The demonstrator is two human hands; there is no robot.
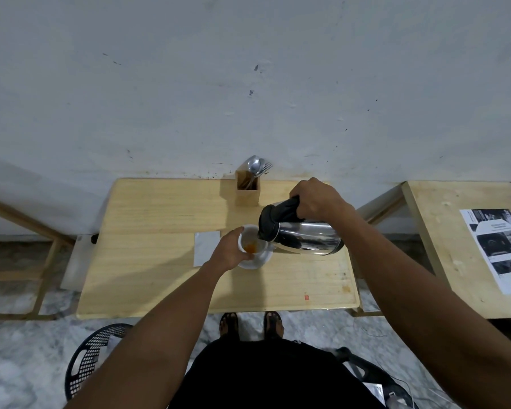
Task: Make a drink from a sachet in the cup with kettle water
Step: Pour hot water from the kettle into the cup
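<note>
Near the middle of the wooden worktop (160, 261) a white cup (252, 242) stands on a white saucer (260, 259), with orange liquid or powder in its bottom. The left hand (229, 250) wraps the cup's rim and side from about 8 o'clock, fingers closed around it. The right hand (317, 199) grips the black handle of a steel kettle (304, 236), fingers fully closed; the kettle is tipped almost flat, its black top end at the cup's 3 o'clock edge, over the rim. A silvery sachet (206, 247) lies flat just beside the cup at 9 o'clock. At 12 o'clock, well back by the wall, a wooden holder (247, 188) carries spoons and a fork
</note>
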